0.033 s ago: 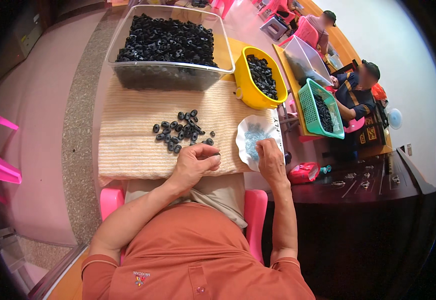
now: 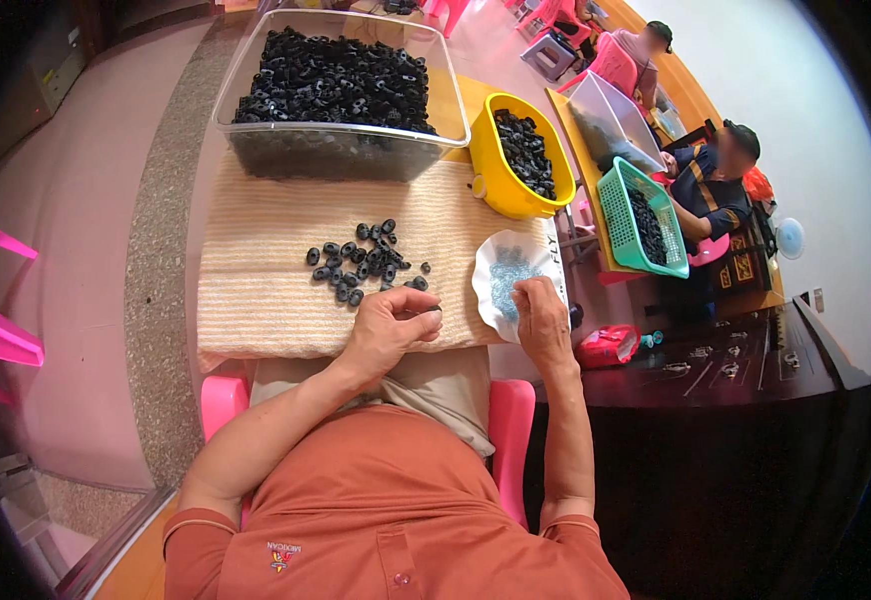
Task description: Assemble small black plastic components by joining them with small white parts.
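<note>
Nothing moved | left grip [image 2: 382, 325] pinching dark piece [image 2: 435, 308] | right grip [image 2: 544, 328] pinched, hold unclear | bin [image 2: 331, 155] 12, tub [image 2: 492, 172], dish [image 2: 485, 272] 1 o'clock

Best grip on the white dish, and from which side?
Probably pinch the wavy left rim of the white dish, coming from the person's left: that edge is unobstructed, while the right hand covers the lower right and blue bits lie in the middle.

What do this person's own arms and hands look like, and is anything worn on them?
Short rust-orange fabric sleeves with thin paler trim end near the elbows; both forearms are bare. The left hand and right hand wear no gloves.
</note>
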`<action>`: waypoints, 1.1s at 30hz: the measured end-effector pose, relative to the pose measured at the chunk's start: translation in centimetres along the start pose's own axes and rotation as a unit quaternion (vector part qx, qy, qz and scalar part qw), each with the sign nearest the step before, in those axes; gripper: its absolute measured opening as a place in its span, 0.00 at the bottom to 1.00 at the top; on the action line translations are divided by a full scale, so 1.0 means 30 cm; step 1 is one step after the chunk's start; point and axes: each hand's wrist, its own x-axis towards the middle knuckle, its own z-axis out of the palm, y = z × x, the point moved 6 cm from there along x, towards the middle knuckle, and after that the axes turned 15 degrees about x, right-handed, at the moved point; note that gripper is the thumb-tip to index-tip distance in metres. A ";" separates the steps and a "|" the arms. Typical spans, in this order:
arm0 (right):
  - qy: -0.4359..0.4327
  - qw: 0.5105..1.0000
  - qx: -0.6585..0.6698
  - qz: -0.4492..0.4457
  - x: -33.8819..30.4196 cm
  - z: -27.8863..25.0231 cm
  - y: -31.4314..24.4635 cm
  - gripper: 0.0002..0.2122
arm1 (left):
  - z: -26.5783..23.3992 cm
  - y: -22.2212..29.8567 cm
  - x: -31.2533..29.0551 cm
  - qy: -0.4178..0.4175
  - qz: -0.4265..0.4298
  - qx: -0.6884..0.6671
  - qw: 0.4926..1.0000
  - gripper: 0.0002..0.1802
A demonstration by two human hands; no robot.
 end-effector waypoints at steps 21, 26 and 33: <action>-0.006 0.844 0.505 0.181 -0.037 0.179 -0.073 0.05 | 0.033 0.007 -0.007 -0.040 0.064 0.032 0.997 0.15; -0.034 0.855 0.486 0.176 -0.039 0.208 -0.105 0.02 | 0.030 0.014 -0.007 -0.047 0.086 0.051 0.994 0.15; -0.026 0.878 0.459 0.134 -0.023 0.199 -0.140 0.02 | 0.037 0.037 -0.017 -0.041 0.104 0.065 0.992 0.12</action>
